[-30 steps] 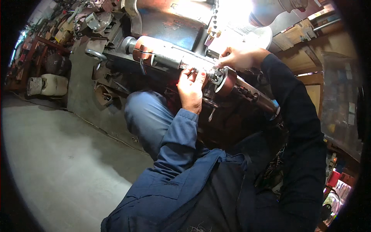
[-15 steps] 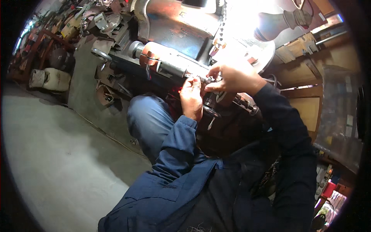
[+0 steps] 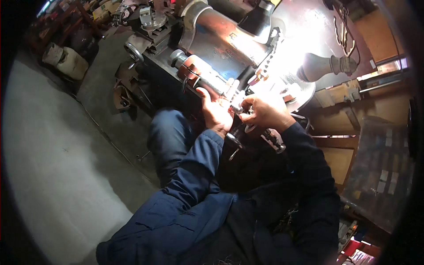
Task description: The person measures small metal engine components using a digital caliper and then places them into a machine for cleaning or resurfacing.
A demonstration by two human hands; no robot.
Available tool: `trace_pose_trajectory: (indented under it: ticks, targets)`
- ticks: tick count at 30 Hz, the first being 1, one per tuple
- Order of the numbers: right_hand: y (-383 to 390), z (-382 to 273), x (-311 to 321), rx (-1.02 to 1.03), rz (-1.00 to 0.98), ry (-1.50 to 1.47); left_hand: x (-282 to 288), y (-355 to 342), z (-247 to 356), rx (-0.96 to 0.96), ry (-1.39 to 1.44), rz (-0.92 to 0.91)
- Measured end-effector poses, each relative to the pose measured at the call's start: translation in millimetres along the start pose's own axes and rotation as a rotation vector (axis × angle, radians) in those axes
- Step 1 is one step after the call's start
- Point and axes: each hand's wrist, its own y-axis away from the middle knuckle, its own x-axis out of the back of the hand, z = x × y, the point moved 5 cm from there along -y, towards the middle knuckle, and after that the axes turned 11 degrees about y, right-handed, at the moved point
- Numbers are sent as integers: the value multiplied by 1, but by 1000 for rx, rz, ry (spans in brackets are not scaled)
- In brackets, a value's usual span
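A lathe-like machine lies across the upper middle. Its metal barrel passes through a clamp collar and points toward my hands. My left hand is open beside the barrel's end, palm up and thumb spread away, its fingertips partly lost in the glare. Close to its fingers, my right hand is closed in a pinch on a small shiny metal part. Its exact kind is hidden by the fingers and bright light. Below the hands sits a small crank handle.
A lamp hangs at the upper right, and another dark lamp stands over the machine bed. A handwheel sticks out at the machine's left end. On the floor at far left is a pale plastic jug; a clear plastic sheet hangs at right.
My left hand has opened from a pinch near the barrel's end, its palm now turned up. My right hand stays pinched there. The whole view has shifted, with the machine lower and turned.
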Motion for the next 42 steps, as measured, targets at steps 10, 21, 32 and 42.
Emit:
trace_pose_trajectory:
  ticks: [10,21,32,42]
  targets:
    - [3,7,-2,43,60,-71,9,-14,-12,-259,-132,331]
    - [20,-57,131,342,764,-953,17,-13,-10,-534,-230,514]
    - [-78,-155,133,786,576,-1140,13,-10,-16,-468,-147,419]
    - [-92,-171,127,626,667,-1027,12,-12,-19,-466,-94,318]
